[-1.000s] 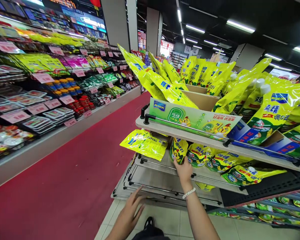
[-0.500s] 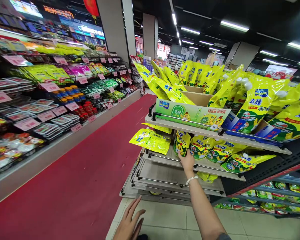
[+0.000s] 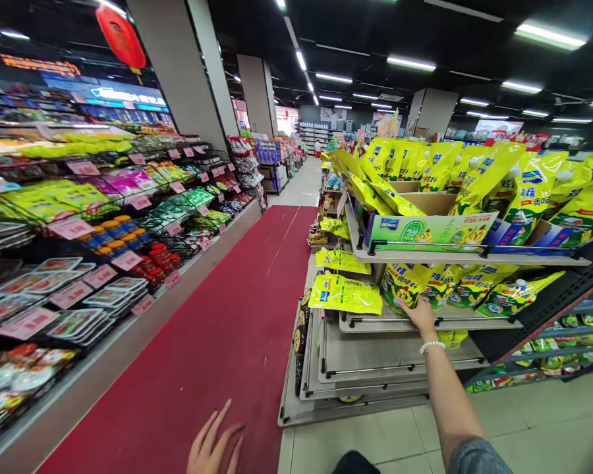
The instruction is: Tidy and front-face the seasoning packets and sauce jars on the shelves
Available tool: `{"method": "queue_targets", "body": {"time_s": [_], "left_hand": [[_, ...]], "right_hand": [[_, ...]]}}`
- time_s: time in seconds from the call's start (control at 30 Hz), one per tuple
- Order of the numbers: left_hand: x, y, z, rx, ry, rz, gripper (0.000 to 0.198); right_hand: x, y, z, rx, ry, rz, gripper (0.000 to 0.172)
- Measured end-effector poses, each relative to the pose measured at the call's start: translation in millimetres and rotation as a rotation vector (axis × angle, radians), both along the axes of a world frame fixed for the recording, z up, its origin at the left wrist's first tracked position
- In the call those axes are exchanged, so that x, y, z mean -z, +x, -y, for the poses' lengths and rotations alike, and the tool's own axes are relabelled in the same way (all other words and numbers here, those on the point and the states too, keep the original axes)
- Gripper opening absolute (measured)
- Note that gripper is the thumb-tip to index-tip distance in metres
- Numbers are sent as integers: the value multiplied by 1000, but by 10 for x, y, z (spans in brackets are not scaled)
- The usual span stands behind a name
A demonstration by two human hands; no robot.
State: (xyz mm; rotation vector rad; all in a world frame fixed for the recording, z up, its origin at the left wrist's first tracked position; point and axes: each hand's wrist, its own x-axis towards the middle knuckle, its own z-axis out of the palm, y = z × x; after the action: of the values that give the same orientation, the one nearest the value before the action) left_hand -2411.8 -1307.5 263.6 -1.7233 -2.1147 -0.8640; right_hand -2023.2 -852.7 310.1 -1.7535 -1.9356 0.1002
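Note:
My right hand [image 3: 420, 312], with a white beaded bracelet [image 3: 431, 346] on the wrist, reaches to the second shelf. Its fingers grip the lower front of a yellow and green chicken seasoning bag [image 3: 399, 282]; part of that grip is hidden. More upright seasoning bags [image 3: 442, 288] stand beside it on the right. A flat-lying yellow bag [image 3: 346, 294] sticks out past the shelf's left end. My left hand [image 3: 211, 446] hangs low over the red carpet, fingers spread, touching nothing.
Above the held bag, the top shelf carries a green display carton [image 3: 429, 232] and many yellow bags. Thin metal rails [image 3: 405, 369] edge the lower shelves. Across the red carpet [image 3: 217, 309], a long rack holds packaged goods and pink price tags [image 3: 70, 228]. A pillar [image 3: 170, 66] stands behind it.
The view has swung left, so the shelf unit sits further right. The seasoning bag in my right hand now leans more to the left. My left hand stays open and low.

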Motion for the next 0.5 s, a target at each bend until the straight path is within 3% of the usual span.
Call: {"method": "queue_targets", "body": {"time_s": [0.07,0.17,0.27,0.37,0.43,0.5], "left_hand": [[-47,-261,-252,2,6,165,26],[-178,-393,-969,38,-76,591,41],[-388,-286,-1879,106,-172,1162,66],[-642,-117,-2680,154,-446,1687,73],[-797,-34,-3071,249,-500,1757,68],[-935,28,-3355,310,-443,1702,58]], "right_hand": [[-2,-30,7,14,-20,-12,72],[2,-71,23,21,-34,-28,67],[21,-91,24,23,-46,-45,63],[53,-93,5,35,-50,-51,61],[78,-91,-11,43,-48,-52,62],[105,-91,-29,45,-42,-43,62]]}}
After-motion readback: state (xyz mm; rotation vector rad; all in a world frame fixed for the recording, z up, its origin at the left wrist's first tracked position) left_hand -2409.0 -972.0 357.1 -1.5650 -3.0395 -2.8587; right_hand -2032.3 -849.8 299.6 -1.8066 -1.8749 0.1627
